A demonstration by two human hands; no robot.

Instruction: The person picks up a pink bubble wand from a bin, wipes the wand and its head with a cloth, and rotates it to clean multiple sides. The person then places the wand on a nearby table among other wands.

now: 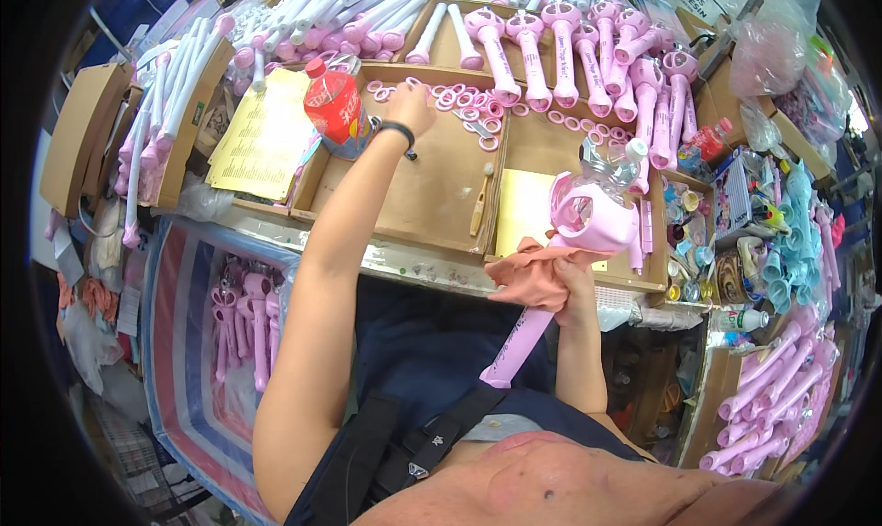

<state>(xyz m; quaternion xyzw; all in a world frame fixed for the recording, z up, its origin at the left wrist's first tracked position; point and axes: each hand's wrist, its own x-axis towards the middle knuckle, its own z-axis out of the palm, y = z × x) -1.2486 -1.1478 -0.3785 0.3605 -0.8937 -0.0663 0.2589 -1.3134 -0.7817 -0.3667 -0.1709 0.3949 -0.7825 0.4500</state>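
Rings [469, 114] lie in a tray [432, 191], right of a bottle [336, 110] and behind a brush [480, 206]. A paper sheet [262, 140] lies to the left of the bottle.

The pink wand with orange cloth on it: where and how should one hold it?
I would take the pink wand by its bare, slim shaft below the orange cloth, from the left: that side looks free, and the head is bulkier.

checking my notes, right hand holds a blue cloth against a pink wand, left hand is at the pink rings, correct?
The head view shows an orange cloth, not blue; the right hand does hold it against the pink wand, and the left hand is at the pink rings.
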